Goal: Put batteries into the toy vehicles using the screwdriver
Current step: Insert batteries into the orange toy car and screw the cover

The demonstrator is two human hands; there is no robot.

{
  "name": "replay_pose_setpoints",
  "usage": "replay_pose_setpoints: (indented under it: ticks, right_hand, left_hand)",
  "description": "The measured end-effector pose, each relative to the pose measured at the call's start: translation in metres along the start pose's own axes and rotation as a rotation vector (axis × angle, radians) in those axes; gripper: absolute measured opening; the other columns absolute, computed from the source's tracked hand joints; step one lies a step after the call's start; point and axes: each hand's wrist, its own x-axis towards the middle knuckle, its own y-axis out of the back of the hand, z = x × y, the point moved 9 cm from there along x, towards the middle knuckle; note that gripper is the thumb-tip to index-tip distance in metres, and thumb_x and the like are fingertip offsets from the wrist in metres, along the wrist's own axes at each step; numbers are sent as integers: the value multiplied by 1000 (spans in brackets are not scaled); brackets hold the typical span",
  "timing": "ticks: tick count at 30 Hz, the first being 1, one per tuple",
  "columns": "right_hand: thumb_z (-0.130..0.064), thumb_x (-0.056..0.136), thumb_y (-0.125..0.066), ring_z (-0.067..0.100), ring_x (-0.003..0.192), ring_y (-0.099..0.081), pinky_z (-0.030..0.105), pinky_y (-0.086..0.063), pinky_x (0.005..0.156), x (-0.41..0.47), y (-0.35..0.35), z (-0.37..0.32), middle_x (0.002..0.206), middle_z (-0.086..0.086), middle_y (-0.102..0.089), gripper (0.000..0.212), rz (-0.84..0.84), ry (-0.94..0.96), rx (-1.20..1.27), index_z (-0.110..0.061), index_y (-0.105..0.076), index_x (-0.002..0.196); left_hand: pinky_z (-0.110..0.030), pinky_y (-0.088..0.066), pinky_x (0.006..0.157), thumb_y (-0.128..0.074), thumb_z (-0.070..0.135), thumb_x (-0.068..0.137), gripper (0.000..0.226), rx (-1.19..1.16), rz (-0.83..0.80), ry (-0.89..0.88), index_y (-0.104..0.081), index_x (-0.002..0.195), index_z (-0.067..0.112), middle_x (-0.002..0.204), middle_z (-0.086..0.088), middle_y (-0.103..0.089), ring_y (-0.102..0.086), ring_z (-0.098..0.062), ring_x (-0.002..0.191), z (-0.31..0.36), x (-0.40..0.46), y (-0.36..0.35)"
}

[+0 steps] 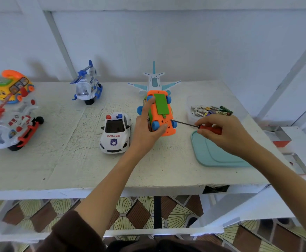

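I'm looking down on the white desk (pixel 61 164), which fills the middle of my view and carries everything. On its right side lies a teal lid (pixel 215 157), flat, partly under my right forearm. Far left sits a red and white toy helicopter (pixel 12 128), and behind it a yellow toy bus (pixel 12 88) with an orange handle. A blue and white toy helicopter (pixel 87 86) stands further back, centre-left. At the back is a pale blue toy plane (pixel 154 82), nose toward me. A white police car (pixel 115 133) sits near the middle, just left of my left wrist.

My left hand (pixel 146 130) grips the orange toy car (pixel 160 113), turned belly-up, thumb on the near end and fingers curled round its left flank. The car's blue wheels point up and its green battery cover (pixel 161 106) lies flat on the underside. It's just in front of the plane.

A clear tub (pixel 191 113) to the right of the car holds loose batteries (pixel 211 110).

My right hand (pixel 224 131) is clamped on the red handle of the screwdriver (pixel 199 126); its thin dark shaft points left, tip touching the car's underside beside the near right wheel, below the cover's tab.
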Motion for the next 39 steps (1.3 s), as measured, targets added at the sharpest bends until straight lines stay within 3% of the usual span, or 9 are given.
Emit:
replay_pose_setpoints:
  ticks: [3,10,14,17,25,28,31,36,39]
  right_hand:
    - [-9,82,-67,10,71,-58,4,-40,67,-2,0,-1,76,-5,-62,14,58,-12,-6,-9,-70,96]
    - [-9,82,-67,0,65,-55,2,-39,67,2,-6,-6,72,-10,-58,13,87,5,-31,-9,-70,95]
    - [-11,84,-65,14,67,-59,24,-48,69,0,-13,-11,74,-8,-59,12,95,42,-82,-8,-69,94]
    - [-9,84,-64,12,61,-51,27,-41,62,-3,-22,-13,70,-9,-55,8,134,57,-85,-7,-67,92]
    - [-12,86,-61,13,55,-46,20,-34,56,4,-30,-19,67,-4,-56,9,173,72,-50,-5,-66,91]
    - [-13,87,-61,7,56,-46,15,-41,60,10,-32,-16,67,-8,-51,11,157,49,-52,-7,-65,95]
    - [-21,91,-55,14,65,-48,36,-47,63,16,-38,-18,73,-7,-52,27,89,29,-131,-18,-58,117]
    - [-25,96,-42,9,75,-45,29,-38,59,20,-53,-18,86,-9,-53,39,-81,53,-220,-35,-43,134]
    - [-20,96,-43,4,57,-40,23,-31,51,20,-48,-16,68,-14,-48,36,-40,52,-171,-31,-50,130]
  left_hand:
    - [-30,-54,89,-65,7,89,73,-51,14,48,-23,143,32,116,41,-40,-55,12,104,-4,1,-1]
    - [-25,-55,86,-62,3,91,73,-87,3,61,-22,147,27,123,26,-38,-56,-2,108,-2,-3,-6]
    - [-16,-54,81,-60,0,90,69,-135,39,81,-25,138,34,123,26,-39,-54,11,105,-3,-6,-6]
    - [-30,-55,90,-62,2,90,71,-198,69,118,-25,137,40,140,5,-41,-53,-12,120,-8,-8,-5]
    - [-39,-56,90,-63,7,90,73,-298,73,198,-23,136,47,145,-2,-40,-58,-14,115,-8,-14,-14]
    - [-36,-57,87,-63,9,91,74,-321,70,240,-22,143,42,144,-2,-43,-60,-10,108,-13,-12,-12]
    - [-26,-57,78,-61,9,92,74,-318,50,262,-20,144,41,140,0,-44,-58,-6,102,-17,-11,-11]
    - [-25,-56,77,-61,14,93,73,-244,-16,258,-19,144,43,134,4,-39,-56,-10,106,-16,-10,-10]
    - [-16,-55,69,-62,13,92,74,-197,-35,236,-18,144,42,135,3,-38,-56,-8,102,-14,-8,-7]
